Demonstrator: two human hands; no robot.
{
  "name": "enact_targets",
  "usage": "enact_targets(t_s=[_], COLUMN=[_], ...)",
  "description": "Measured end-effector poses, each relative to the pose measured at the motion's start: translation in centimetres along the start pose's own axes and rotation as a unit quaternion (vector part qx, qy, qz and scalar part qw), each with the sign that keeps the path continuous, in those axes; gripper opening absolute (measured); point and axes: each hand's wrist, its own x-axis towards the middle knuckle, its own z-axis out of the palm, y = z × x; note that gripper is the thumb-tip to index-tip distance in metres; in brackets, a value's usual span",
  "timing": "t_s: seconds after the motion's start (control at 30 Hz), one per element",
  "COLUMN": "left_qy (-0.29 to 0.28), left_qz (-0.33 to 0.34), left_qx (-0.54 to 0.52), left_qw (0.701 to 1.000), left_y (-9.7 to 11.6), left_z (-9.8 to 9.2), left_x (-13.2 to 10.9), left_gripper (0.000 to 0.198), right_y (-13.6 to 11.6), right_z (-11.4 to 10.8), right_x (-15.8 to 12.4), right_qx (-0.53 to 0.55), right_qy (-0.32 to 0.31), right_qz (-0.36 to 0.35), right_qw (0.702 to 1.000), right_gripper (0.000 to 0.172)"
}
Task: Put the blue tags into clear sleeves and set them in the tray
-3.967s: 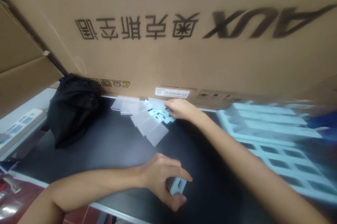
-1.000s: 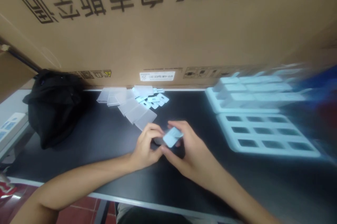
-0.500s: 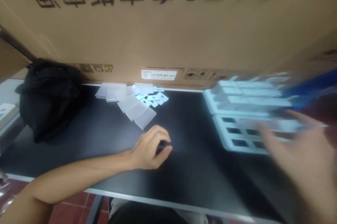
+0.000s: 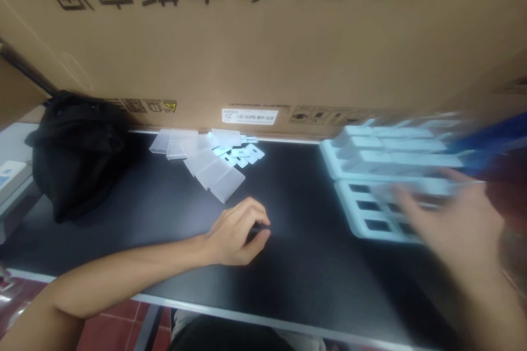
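Note:
My left hand (image 4: 241,231) rests on the black table, fingers curled with a gap between them and the thumb; I see nothing in it. My right hand (image 4: 461,224), smeared by motion, is above the front pale blue tray (image 4: 349,218), which has rows of dark rectangular openings. Between its thumb and fingers is a blurred translucent plastic piece (image 4: 385,193). Behind stands another pale blue rack (image 4: 328,157) carrying rows of upright pale blue blocks. Several frosted flat plastic cases (image 4: 226,179) lie fanned out beyond my left hand, beside a small pile of light blue tags (image 4: 240,152) with slots.
A large cardboard box (image 4: 263,49) walls off the back of the table (image 4: 296,279). On the left lies a black cloth bag or cap (image 4: 82,159), with a white device (image 4: 12,175) at the far left. Something blue (image 4: 498,134) is at the right edge.
My right hand has shifted slightly left over the front tray with the translucent piece. The left hand has hardly moved, and the cases and tags lie as before.

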Motion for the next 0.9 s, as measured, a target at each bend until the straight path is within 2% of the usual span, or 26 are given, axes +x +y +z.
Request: enact_targets(t_s=[0.2,0.37,0.67,0.9], left_qy=[0.0,-0.002,-0.01,-0.012], left_qz=[0.001,0.008,0.003,0.005], left_qx=[0.001,-0.003,-0.003,0.003], left_qw=[1.0,1.0,1.0,1.0], left_y=[0.1,0.1,0.0,0.1], left_z=[0.0,0.0,-0.1,-0.1], left_x=[0.2,0.1,0.1,0.2], left_gripper=[0.015,0.012,0.01,0.008], right_y=[-3.6,-3.6,-3.6,-4.6], right_z=[0.3,0.6,1.7,1.8], right_x=[-0.3,-0.3,-1.2,-1.5], right_qx=[0.037,0.018,0.013,0.017], right_qy=[-0.054,-0.048,-0.089,-0.117], right_qz=[-0.061,-0.066,-0.062,-0.013], right_qw=[0.996,0.997,0.994,0.993], right_gripper=[0.087,0.087,0.078,0.087])
